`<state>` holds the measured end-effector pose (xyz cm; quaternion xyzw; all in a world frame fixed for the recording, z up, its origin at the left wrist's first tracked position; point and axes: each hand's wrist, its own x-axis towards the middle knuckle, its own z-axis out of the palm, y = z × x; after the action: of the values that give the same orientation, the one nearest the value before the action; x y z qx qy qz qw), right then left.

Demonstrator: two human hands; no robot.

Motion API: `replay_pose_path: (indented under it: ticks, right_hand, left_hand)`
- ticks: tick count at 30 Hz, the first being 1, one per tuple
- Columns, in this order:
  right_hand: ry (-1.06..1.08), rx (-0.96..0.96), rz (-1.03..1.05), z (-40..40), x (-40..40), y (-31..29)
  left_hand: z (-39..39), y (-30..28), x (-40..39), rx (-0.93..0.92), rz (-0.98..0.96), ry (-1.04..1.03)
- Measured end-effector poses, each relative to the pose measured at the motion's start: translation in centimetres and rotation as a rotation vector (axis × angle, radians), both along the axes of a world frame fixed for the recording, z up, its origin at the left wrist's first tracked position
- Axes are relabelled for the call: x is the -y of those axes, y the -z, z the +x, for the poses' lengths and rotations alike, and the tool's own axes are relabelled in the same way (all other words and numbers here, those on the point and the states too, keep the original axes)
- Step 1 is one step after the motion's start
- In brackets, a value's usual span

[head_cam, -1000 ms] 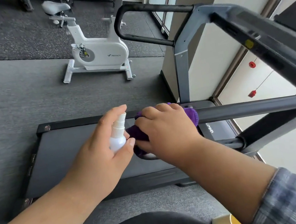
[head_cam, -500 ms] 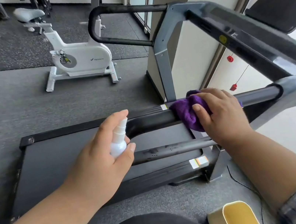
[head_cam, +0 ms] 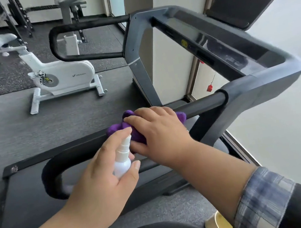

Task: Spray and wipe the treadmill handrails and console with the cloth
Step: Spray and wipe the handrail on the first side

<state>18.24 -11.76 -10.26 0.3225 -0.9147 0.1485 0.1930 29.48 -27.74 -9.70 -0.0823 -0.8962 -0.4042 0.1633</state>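
Right hand clamped over purple cloth on near handrail; left hand wrapped round white spray bottle.

Wiping step judged in hand: cloth is pressed on the black bar, partway between its curved end and the grey console frame. Bottle is held upright just beside the cloth, forefinger laid on the nozzle top. Fill level cannot be told through the opaque white plastic. Far handrail and console are judged not yet reached. Next: cloth to be drawn along the bar with firm pressure, or a fresh spray aimed at bare bar.
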Motion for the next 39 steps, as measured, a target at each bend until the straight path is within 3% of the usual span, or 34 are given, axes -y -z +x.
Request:
replay_pose_path:
  ticks: [7,12,17,21,25,30,39]
  right_hand:
    - [0.190,-0.012,-0.074,-5.8,-12.9,-0.2]
    - [0.215,-0.057,-0.074,-5.2,-10.9,-0.1]
    - [0.088,-0.024,0.048,-3.8,-7.5,-0.1]
    - [0.019,-0.033,0.057,-5.3,-10.0,-0.4]
    - [0.097,-0.076,-0.048,-6.8,-12.8,0.0]
    - [0.143,-0.099,-0.096,-5.2,-9.0,0.1]
    - [-0.093,-0.083,0.032,1.0,5.3,0.4]
  left_hand:
    - [-1.1,0.6,-5.0,-0.005,-0.027,-0.021]
    - [-0.4,1.0,-6.2,0.011,-0.016,-0.092]
    - [0.0,0.8,-7.2,0.019,-0.037,-0.124]
    - [0.1,0.5,-7.2,0.008,-0.038,-0.124]
    - [1.1,0.7,-5.8,0.019,-0.033,-0.169]
    - [3.4,1.7,-3.4,0.087,0.020,-0.215]
    - [7.0,2.5,1.4,0.116,0.050,-0.261]
